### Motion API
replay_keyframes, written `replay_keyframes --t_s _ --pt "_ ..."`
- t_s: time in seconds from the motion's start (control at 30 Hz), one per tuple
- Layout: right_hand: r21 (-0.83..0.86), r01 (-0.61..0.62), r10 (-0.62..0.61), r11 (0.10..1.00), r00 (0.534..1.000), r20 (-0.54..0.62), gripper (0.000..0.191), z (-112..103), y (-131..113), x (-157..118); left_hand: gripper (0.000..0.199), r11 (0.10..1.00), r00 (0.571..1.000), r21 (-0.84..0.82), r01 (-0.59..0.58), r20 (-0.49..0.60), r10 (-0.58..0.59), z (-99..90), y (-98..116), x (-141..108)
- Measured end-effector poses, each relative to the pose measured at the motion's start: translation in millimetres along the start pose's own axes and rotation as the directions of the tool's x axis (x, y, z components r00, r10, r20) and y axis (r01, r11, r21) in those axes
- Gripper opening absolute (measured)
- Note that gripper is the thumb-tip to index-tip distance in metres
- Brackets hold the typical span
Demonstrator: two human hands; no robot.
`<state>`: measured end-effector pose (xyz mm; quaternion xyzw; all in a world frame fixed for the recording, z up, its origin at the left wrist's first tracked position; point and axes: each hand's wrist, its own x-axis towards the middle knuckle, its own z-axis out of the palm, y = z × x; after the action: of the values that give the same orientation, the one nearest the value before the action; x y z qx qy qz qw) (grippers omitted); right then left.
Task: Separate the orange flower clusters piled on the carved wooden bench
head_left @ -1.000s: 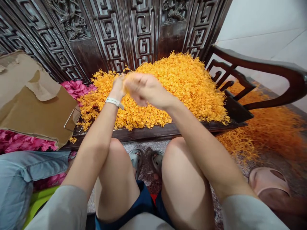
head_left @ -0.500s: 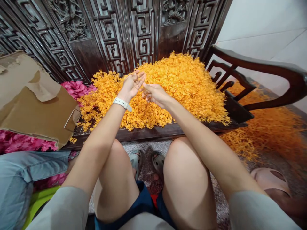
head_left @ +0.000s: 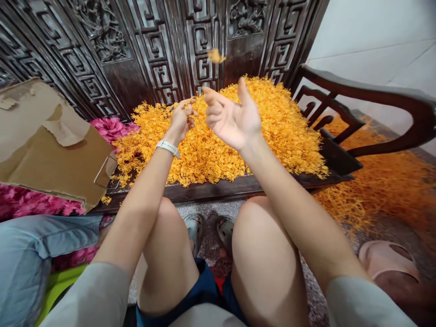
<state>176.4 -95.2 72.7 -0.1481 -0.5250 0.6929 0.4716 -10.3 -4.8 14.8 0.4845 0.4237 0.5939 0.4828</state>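
Reaches past the near edge of a dark, glossy wooden desk. Bends the fingers of the left grip; cannot tell whether around anything. Spreads the right grip, a bare, empty hand, palm up, over a heap of frilly, yellow-orange, plastic-looking florets. Appears mid-toss, with a blurred yellow-orange floret airborne beyond the right grip, before a dark carved wooden panel. Seems to call next for bringing both grips together.

Hands over heaped yellow pieces, one blurred piece mid-air, dark bench
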Motion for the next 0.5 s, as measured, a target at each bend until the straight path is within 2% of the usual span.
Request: replay_keyframes --t_s 0.03,0.1,0.17,0.2,0.23,0.3,0.37,0.43,0.5 --pt "0.028 0.010 -0.004 1.000 0.982 -0.189 0.040 -12.2 3.2 5.2 0.018 0.999 0.999 0.049 0.002 0.048 -0.004 2.4 2.5 -3.1" --pt "0.037 -0.039 0.051 0.999 0.900 -0.433 0.028 -33.9 14.0 13.4 0.023 0.992 0.992 0.123 0.000 0.125 -0.016 7.5 7.4 -9.5" --pt "-0.048 -0.101 0.058 0.994 0.831 -0.553 0.016 -49.8 25.5 17.4 0.030 0.982 0.981 0.187 -0.029 0.195 -0.008 11.8 10.5 -15.3" --pt "-0.136 -0.118 0.018 0.984 0.816 -0.577 0.012 -55.5 30.1 17.9 0.033 0.974 0.972 0.221 -0.048 0.233 -0.005 13.7 11.1 -17.8" --pt "-0.243 -0.120 -0.043 0.963 0.817 -0.575 0.013 -59.9 33.7 17.6 0.034 0.964 0.962 0.257 -0.065 0.274 -0.008 15.3 11.3 -20.0" --pt "-0.465 -0.123 -0.121 0.877 0.879 -0.461 0.021 -65.6 38.6 15.5 0.032 0.944 0.933 0.318 -0.093 0.358 -0.029 18.4 10.5 -23.3" --pt "-0.605 -0.132 -0.063 0.785 0.955 -0.290 0.020 -68.9 42.2 13.0 0.031 0.932 0.908 0.349 -0.103 0.416 -0.056 21.2 8.9 -24.8" --pt "-0.672 -0.143 0.012 0.727 0.981 -0.196 0.014 -70.7 45.5 11.5 0.036 0.928 0.913 0.359 -0.099 0.403 -0.059 23.3 6.9 -24.5" --pt "-0.719 -0.159 0.041 0.676 0.983 -0.179 0.021 -70.1 47.5 10.6 0.043 0.926 0.948 0.365 -0.095 0.317 -0.028 24.8 4.9 -23.0"
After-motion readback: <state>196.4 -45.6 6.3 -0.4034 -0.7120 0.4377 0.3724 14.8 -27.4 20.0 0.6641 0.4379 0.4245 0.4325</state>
